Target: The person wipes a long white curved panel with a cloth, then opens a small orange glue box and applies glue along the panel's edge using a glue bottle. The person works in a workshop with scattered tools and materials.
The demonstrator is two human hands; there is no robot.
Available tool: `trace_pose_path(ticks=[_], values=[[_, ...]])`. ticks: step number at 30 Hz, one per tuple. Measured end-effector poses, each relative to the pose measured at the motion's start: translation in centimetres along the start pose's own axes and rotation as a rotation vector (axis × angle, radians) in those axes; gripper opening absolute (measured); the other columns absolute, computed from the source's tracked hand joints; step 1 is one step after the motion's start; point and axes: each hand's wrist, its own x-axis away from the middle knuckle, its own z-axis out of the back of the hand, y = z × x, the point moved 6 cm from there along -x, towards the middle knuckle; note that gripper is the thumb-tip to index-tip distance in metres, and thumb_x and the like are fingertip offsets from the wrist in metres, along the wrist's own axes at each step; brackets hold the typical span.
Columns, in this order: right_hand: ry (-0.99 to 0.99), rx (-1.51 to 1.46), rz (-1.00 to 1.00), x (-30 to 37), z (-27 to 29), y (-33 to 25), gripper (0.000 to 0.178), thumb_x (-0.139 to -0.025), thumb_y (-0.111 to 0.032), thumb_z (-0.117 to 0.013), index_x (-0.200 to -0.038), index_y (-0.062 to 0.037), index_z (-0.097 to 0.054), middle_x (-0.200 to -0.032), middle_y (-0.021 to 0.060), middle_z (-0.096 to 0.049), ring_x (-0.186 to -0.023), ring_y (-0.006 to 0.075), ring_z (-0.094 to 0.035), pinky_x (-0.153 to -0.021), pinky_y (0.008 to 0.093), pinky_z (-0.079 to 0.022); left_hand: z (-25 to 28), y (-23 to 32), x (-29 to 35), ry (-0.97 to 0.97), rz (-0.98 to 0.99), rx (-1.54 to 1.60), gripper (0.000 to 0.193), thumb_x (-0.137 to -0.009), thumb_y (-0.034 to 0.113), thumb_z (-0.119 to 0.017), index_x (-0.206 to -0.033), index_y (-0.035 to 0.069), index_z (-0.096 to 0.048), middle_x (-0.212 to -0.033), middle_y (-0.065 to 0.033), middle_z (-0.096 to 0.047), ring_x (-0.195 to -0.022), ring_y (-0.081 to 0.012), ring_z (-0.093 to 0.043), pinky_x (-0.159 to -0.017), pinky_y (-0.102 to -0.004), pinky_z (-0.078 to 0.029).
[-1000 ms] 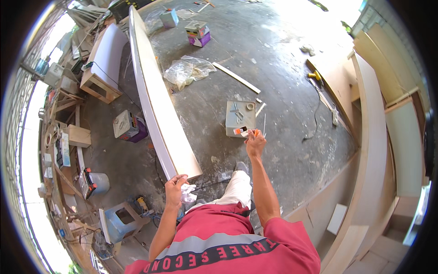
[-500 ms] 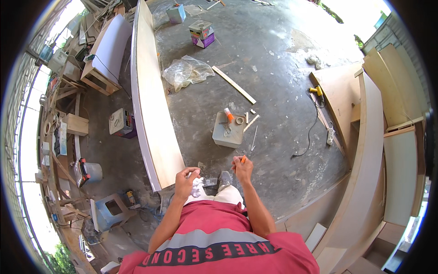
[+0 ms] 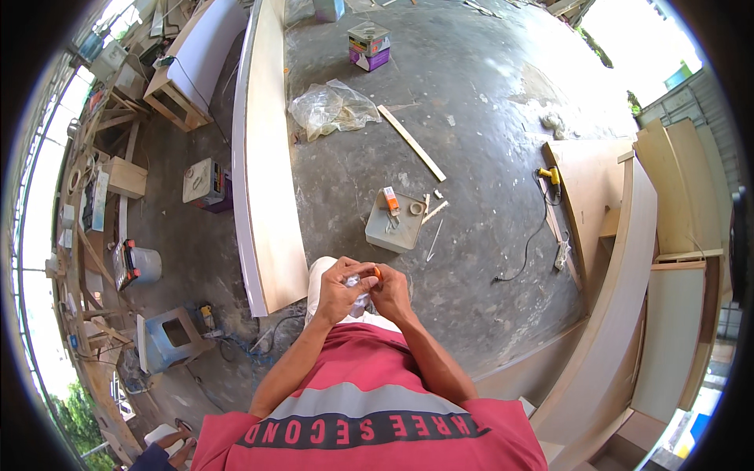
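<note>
Right hand (image 3: 390,293) has closed grip on an orange piece (image 3: 378,272). At its nine o'clock, left hand (image 3: 338,293) clasps whitish material (image 3: 360,303).

My crimson shirt (image 3: 369,357) carries a wavy grey band (image 3: 365,399) above a black stripe (image 3: 380,429) with red lettering; my trousers (image 3: 316,286) are cream, my held piece (image 3: 378,272) bright orange.

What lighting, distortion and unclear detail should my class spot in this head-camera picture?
Head view: glare bleaches the floor toward the upper right; in the head view, the long board looks bowed and the corners are black; in the head view, the orange item at the right hand is too small to identify.
</note>
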Motion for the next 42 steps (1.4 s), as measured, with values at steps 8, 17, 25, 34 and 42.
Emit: trace_pose_path(ticks=[8,17,25,34,42], values=[[-0.057,0.035,0.182,-6.9,-3.4,-4.5,0.021,-0.074,0.003,-0.067,-0.095,0.0010,-0.067,-0.088,0.0189,-0.067,-0.079,0.0382,-0.065,-0.071,0.0429,-0.051,4.7,1.8,-4.7,0.090,-0.096,0.093,0.025,-0.084,0.008,-0.081,-0.108,0.005,-0.077,-0.099,-0.0024,-0.065,-0.090,-0.0136,-0.061,-0.079,-0.0274,-0.049],[-0.386,0.002,0.136,-12.3,-8.9,-10.5,0.013,-0.087,0.003,-0.061,-0.100,0.0040,-0.063,-0.089,0.0216,-0.066,-0.077,0.0373,-0.065,-0.070,0.0417,-0.050,13.5,6.5,-8.7,-0.104,-0.304,-0.134,0.023,-0.096,0.021,-0.070,-0.111,0.003,-0.069,-0.097,-0.0100,-0.066,-0.085,-0.0212,-0.066,-0.076,-0.0326,-0.052],[-0.578,-0.029,0.282,-14.7,-11.6,-13.6,0.016,-0.084,0.002,-0.062,-0.100,0.0037,-0.060,-0.087,0.0209,-0.064,-0.077,0.0393,-0.062,-0.070,0.0416,-0.050,17.2,7.9,-8.4,0.139,-0.390,-0.110,0.014,-0.092,0.014,-0.073,-0.098,0.002,-0.070,-0.086,-0.0076,-0.067,-0.079,-0.0169,-0.066,-0.069,-0.0292,-0.051],[-0.995,-0.257,0.115,-14.3,-9.7,-15.4,0.021,-0.102,-0.019,-0.060,-0.106,0.0002,-0.055,-0.078,0.0045,-0.055,-0.068,0.0185,-0.051,-0.064,0.0350,-0.044,17.5,8.0,-8.5,0.123,-0.272,0.045,0.014,-0.095,0.015,-0.071,-0.092,0.002,-0.067,-0.085,-0.0057,-0.066,-0.076,-0.0114,-0.061,-0.067,-0.0255,-0.049],[-1.255,-0.627,0.019,-13.4,-6.1,-14.4,0.033,-0.111,-0.031,-0.043,-0.095,-0.0028,-0.051,-0.072,-0.0043,-0.036,-0.065,0.0076,-0.032,-0.057,0.0262,-0.030,13.2,10.3,-9.4,-0.097,-0.346,0.289,0.031,-0.096,0.026,-0.069,-0.116,0.002,-0.073,-0.118,-0.0153,-0.067,-0.106,-0.0202,-0.065,-0.090,-0.0335,-0.053]])
